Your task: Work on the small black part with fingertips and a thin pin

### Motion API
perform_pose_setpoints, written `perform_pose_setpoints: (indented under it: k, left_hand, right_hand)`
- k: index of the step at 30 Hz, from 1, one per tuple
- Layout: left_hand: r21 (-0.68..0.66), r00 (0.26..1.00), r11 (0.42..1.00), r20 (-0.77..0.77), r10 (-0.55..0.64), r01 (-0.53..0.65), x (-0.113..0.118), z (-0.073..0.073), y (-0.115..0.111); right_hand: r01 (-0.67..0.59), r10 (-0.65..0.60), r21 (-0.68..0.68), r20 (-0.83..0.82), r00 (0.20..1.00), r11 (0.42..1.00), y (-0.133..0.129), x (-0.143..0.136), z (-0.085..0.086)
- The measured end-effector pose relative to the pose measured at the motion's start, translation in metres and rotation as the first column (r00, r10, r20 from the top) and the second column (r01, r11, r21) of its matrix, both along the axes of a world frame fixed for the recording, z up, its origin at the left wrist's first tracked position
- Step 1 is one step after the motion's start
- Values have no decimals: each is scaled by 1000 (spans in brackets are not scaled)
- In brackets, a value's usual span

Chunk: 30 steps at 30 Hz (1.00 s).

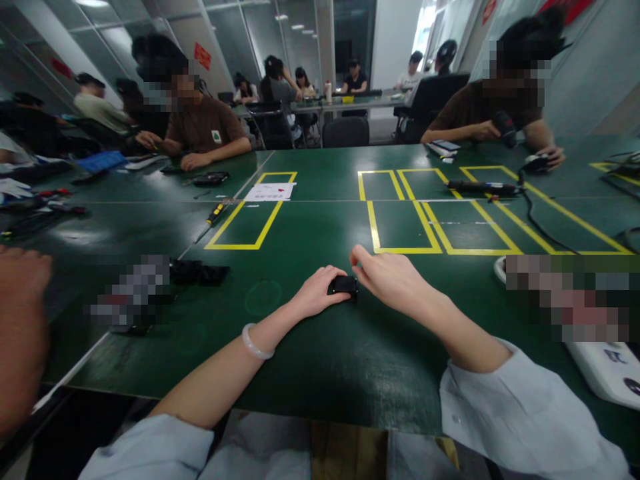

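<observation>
- Two bare hands of mine come together near the middle of the head view, over the green surface (320,373).
- My left grip (323,291) is holding a small black object (345,285), just right of and below the frame's centre, fingers over its far side and thumb along its near side. What it is exactly, I cannot tell.
- My right grip (390,273) is curled narrow at the object's upper right, index and thumb bent close together. Whether I pinch something tiny there, or touch the object, I cannot tell.
- Slipping worries me most: the object looks smooth, and a sideways push from the right could twist it out of my left grip.
- Anything tiny dropped here would probably be hard to find, the surface being so dark.
- With both hands this close, one could knock the other and jolt the object.
- At the left edge of the frame, a neighbour's bare arm (23,333) is well apart from my left hand, but a bump against the surface could spoil my aim.
- Toward the lower right, my loose sleeve (520,407) could brush the white item (600,373) if I swung that elbow outward.
- Left of centre, the screwdriver (217,212) lies well apart; it seems a hazard only if I reached across carelessly.
</observation>
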State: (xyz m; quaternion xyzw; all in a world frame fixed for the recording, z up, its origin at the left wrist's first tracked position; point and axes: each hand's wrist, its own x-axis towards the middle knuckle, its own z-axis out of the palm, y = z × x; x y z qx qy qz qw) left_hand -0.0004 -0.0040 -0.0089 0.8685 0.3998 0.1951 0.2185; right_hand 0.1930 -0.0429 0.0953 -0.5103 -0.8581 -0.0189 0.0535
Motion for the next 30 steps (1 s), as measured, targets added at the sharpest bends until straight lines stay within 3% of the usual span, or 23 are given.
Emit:
perform_pose_setpoints:
  k: [6, 14, 22, 30]
  left_hand:
    - [2, 1000, 1000, 3, -11, 11, 0, 1, 0]
    - [9, 1000, 1000, 2, -4, 4, 0, 0, 0]
    - [2, 1000, 1000, 8, -5, 5, 0, 0, 0]
    - [0, 1000, 1000, 8, -9, 9, -1, 0, 1]
  right_hand:
    - [-3, 3, 8, -72, 997, 1000, -3, 1, 1]
    - [-3, 3, 34, 4, 1000, 999, 1, 2, -3]
    - [-21, 24, 40, -68, 997, 999, -1, 2, -2]
    - [-17, 17, -1, 16, 1000, 1000, -2, 1, 4]
